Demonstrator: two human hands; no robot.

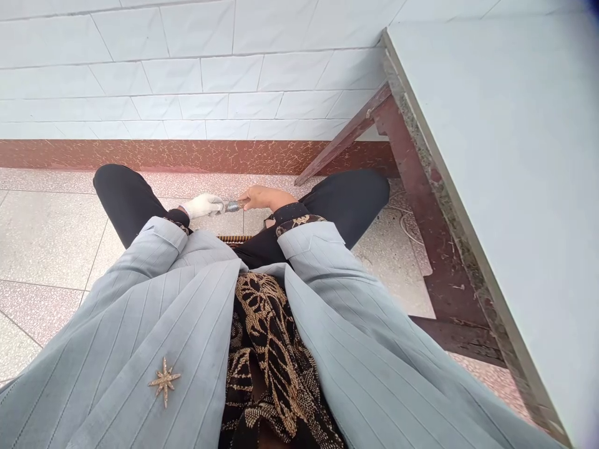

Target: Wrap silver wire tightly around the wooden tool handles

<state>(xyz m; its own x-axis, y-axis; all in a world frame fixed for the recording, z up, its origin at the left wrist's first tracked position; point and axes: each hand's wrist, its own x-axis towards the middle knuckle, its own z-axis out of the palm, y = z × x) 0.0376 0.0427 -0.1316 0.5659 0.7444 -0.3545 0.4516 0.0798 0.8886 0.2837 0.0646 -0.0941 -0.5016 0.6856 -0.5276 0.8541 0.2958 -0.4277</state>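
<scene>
One silvery-banded tool [232, 206] | between both hands [262, 197] | touching each

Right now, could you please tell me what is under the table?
A reddish-brown wooden frame and speckled floor show beneath its edge; the pale tabletop covers the rest.

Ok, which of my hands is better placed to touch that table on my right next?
Likely the right hand: it is nearer the table, while the gloved left hand is beyond the small grey piece. The right hand would probably need to release that first.
</scene>
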